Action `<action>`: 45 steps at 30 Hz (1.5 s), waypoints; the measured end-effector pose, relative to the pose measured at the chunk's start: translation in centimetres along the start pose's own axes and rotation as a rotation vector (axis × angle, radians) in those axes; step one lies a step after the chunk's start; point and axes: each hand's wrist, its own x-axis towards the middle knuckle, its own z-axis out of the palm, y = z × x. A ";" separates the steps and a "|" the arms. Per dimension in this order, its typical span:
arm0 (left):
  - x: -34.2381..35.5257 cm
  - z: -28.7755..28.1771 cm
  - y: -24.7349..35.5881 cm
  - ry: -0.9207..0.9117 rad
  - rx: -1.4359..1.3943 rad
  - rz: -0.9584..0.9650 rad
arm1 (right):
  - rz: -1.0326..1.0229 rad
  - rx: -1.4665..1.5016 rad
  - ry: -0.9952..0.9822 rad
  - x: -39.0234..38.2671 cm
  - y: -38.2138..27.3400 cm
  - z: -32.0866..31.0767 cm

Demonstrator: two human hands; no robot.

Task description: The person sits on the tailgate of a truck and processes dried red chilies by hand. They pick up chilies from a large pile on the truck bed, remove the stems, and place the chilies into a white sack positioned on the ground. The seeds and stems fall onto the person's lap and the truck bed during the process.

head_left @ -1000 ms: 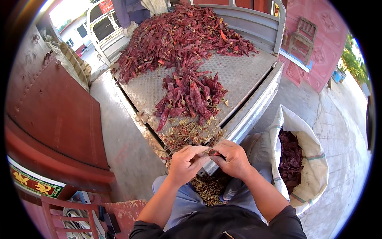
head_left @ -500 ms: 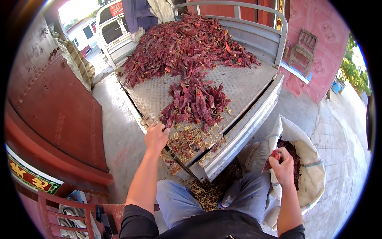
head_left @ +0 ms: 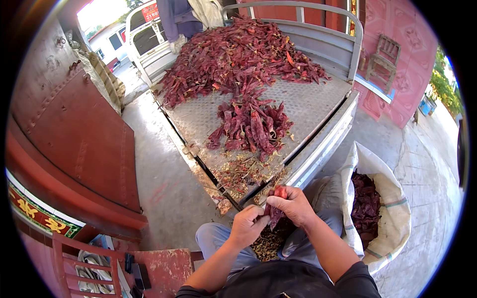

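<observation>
My right hand [head_left: 293, 204] grips a dried red chili pepper [head_left: 274, 212] just past the near edge of the truck bed. My left hand [head_left: 249, 224] has its fingers closed on the same pepper, beside my right hand. Beyond them, a small heap of dried peppers [head_left: 253, 129] lies on the patterned metal bed [head_left: 318, 107], with seeds and stem scraps [head_left: 241, 174] nearer me. A large pile of dried peppers [head_left: 238, 52] covers the back. A white woven sack [head_left: 392, 213] holding dark red peppers [head_left: 365, 206] stands to my right.
A red metal door [head_left: 69, 144] runs along the left. A red wooden chair [head_left: 87, 256] is at lower left. An old wooden chair [head_left: 385, 62] is by the pink wall at back right. Stem debris [head_left: 263, 246] lies between my legs. Draped cloths [head_left: 184, 20] are at the bed's back.
My right hand has moved left from over the sack, still holding a pepper. My left hand has come down and right from the bed to meet it.
</observation>
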 end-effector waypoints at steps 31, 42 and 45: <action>2.0 0.3 4.0 0.065 -0.156 0.304 | -0.095 0.073 -0.200 -4.1 2.4 -0.5; 1.2 0.2 1.0 -0.003 -0.073 -0.054 | -0.161 0.120 0.375 -8.3 1.2 -10.1; 3.5 -1.7 1.4 -0.009 0.279 -0.039 | -0.211 -0.359 0.694 -11.6 -0.5 -18.3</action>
